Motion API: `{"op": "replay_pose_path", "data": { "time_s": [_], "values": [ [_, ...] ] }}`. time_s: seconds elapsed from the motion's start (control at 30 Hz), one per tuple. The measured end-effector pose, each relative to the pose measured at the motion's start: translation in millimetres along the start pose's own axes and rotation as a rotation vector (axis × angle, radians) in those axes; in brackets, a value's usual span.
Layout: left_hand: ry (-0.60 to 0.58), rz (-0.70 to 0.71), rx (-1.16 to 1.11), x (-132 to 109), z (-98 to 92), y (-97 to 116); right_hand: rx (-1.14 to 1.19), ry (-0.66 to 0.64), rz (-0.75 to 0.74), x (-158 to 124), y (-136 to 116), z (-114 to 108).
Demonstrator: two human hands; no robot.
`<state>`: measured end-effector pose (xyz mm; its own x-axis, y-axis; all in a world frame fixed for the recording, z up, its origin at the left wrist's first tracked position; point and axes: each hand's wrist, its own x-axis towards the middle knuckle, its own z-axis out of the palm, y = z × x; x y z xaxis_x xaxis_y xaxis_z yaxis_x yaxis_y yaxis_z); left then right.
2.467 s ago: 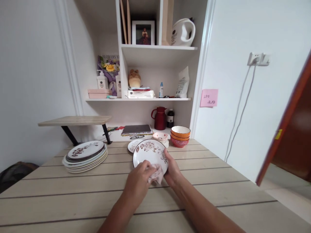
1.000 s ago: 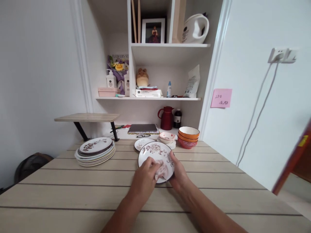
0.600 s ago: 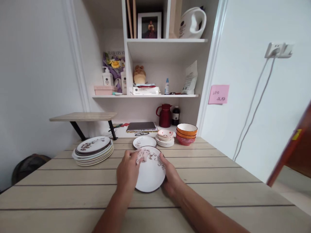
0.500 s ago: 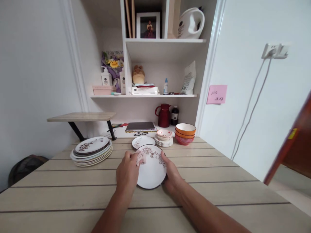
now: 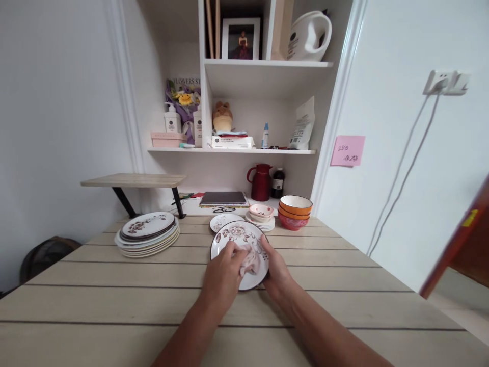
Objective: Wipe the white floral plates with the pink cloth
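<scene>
A white plate with a brown flower pattern (image 5: 237,236) is held tilted just above the wooden table (image 5: 114,295). My right hand (image 5: 275,269) grips its right rim from the side and behind. My left hand (image 5: 222,277) is closed on a small pale pink cloth (image 5: 251,261) and presses it against the lower part of the plate's face.
A stack of several large patterned plates (image 5: 147,234) lies to the left. Behind the held plate lie a small plate (image 5: 221,221), a pile of saucers with a pink dish (image 5: 261,216) and stacked orange bowls (image 5: 294,211). Shelves (image 5: 233,150) with a red jug (image 5: 261,182) stand at the back.
My left hand has swept the cloth from the plate's upper left edge down to its lower middle. The plate has tipped up more toward me.
</scene>
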<state>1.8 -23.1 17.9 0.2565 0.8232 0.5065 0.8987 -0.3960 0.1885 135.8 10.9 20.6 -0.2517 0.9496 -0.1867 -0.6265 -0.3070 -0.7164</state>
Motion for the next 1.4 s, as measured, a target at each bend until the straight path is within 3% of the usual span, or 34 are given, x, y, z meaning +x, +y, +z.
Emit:
{"op": "replay_pose_path", "data": {
  "time_s": [0.13,0.23,0.33,0.5,0.63,0.77,0.93,1.03,1.17,1.4],
  "values": [
    [0.067,-0.198,0.038,3,-3.4,-10,-0.090,0.081,0.053,-4,9,3],
    [0.081,-0.347,0.066,4,-7.9,-22,-0.077,0.061,0.064,-4,15,3],
    [0.053,-0.409,0.128,3,-11.8,-29,-0.047,0.069,0.071,-1,17,1],
    [0.002,-0.290,0.143,2,-7.5,-19,-0.017,0.129,0.021,4,6,-3],
    [-0.057,-0.036,0.044,0,0.2,-8,0.075,0.066,-0.094,6,-5,-5],
    [-0.041,0.069,-0.002,-1,2.2,-4,0.018,-0.002,-0.035,3,-3,-2],
    [0.039,-0.013,0.040,2,-2.3,-7,-0.108,0.007,0.093,-4,11,3],
    [0.080,-0.159,0.091,4,-6.0,-14,-0.098,-0.053,0.076,-6,18,5],
    [0.087,-0.349,0.190,4,-13.6,-25,-0.116,-0.019,0.075,-7,20,7],
    [-0.004,-0.365,0.290,3,-13.5,-17,-0.051,0.145,0.019,0,5,1]
  ]
}}
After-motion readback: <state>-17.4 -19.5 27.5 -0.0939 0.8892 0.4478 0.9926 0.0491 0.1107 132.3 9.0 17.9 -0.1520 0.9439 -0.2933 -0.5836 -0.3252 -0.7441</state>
